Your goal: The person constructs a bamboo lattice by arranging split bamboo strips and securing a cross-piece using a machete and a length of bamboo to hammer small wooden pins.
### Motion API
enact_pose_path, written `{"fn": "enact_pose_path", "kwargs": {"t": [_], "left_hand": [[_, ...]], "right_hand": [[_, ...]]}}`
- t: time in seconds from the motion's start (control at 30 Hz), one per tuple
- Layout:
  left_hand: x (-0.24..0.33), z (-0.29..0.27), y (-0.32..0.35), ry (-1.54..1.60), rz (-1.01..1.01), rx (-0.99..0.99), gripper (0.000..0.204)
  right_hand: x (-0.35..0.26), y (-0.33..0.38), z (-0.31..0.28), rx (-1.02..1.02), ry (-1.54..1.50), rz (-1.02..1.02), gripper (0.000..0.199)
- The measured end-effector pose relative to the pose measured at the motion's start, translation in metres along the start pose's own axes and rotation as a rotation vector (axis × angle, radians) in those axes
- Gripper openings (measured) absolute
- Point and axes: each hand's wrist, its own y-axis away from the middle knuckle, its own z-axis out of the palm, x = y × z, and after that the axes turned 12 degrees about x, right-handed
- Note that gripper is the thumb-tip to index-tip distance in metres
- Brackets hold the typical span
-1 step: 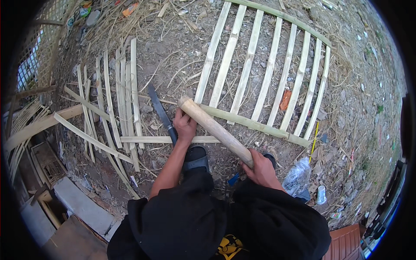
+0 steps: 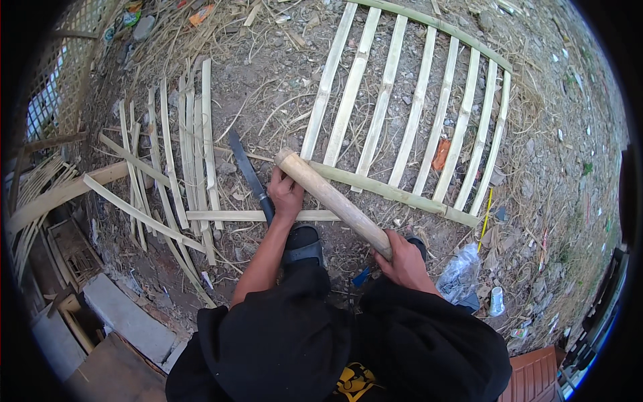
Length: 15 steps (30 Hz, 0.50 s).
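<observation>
Hands gripped a thick bamboo pole (image 2: 335,199) slanting above the dirt ground (image 2: 268,74): right hand (image 2: 405,262) fingers curled round its near end, left hand (image 2: 287,195) wrapped just below its far tip. Machete (image 2: 251,175) lay beside the left hand, its handle partly hidden behind it.

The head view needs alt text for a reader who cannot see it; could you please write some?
Seen from above, a person's left hand and right hand grip a thick round pale wooden stick over bare littered ground. A long dark-bladed knife lies by the left hand, a flat frame of split bamboo slats ahead, and loose bamboo strips to the left.
</observation>
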Motion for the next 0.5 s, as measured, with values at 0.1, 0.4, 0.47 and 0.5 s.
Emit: {"fn": "enact_pose_path", "kwargs": {"t": [0.1, 0.4, 0.47, 0.5], "left_hand": [[-0.0010, 0.0018, -0.0021, 0.011, 0.082, 0.061, 0.019], [0.0034, 0.0023, -0.0030, 0.043, 0.082, 0.073, 0.021], [0.0029, 0.0017, -0.0029, 0.038, 0.081, 0.075, 0.021], [0.0030, 0.0017, -0.0027, 0.034, 0.081, 0.077, 0.022]], "right_hand": [[-0.0019, -0.0007, 0.0000, -0.017, 0.001, 0.010, 0.041], [-0.0063, -0.0015, -0.0010, -0.111, 0.081, 0.056, 0.040], [-0.0054, -0.0005, 0.0010, -0.104, 0.060, 0.037, 0.039], [-0.0055, -0.0004, 0.0009, -0.105, 0.061, 0.038, 0.039]]}}
